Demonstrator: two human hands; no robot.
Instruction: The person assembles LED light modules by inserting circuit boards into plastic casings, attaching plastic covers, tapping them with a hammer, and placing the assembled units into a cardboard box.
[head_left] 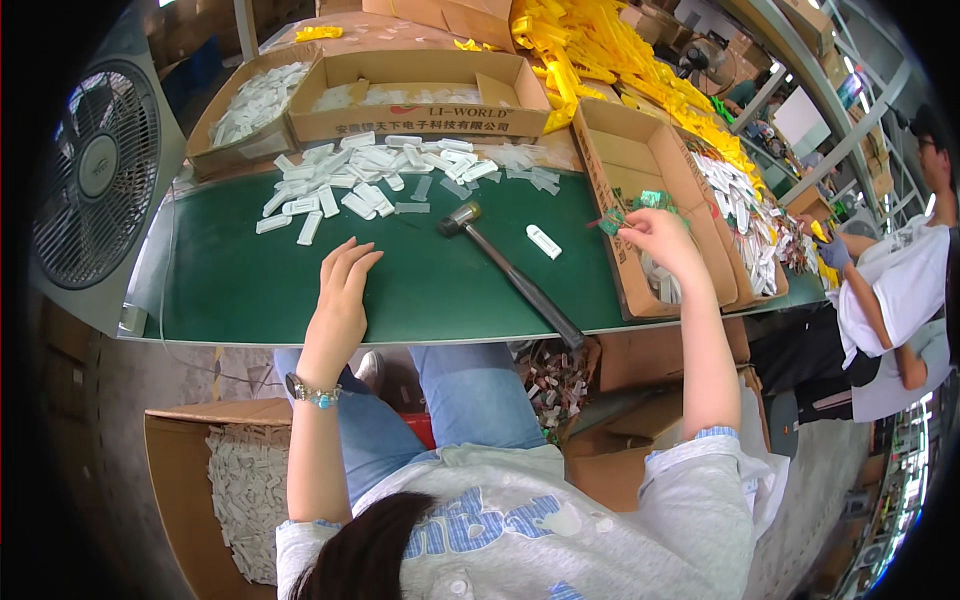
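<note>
My right hand (660, 241) is closed in a pinch on a small green circuit board (611, 222) with thin reddish wires, over the left wall of a cardboard box (597, 185). More green pieces (655, 199) lie inside that box, partly hidden by the hand. With fingers stretched out and nothing in them, my left hand (342, 300) rests on the green tabletop (440, 295) near its front edge. A black-handled hammer (515, 275) lies between my hands, its head toward the far side. Right of the hammer is a single white plastic casing (543, 241).
White casings (365, 165) are heaped at the back, before a long carton (420, 122). A fan (100, 170) stands at left; a box of white pieces (175, 470) is below. Yellow pieces (600, 50) pile up behind. Another person (890, 280) works at right.
</note>
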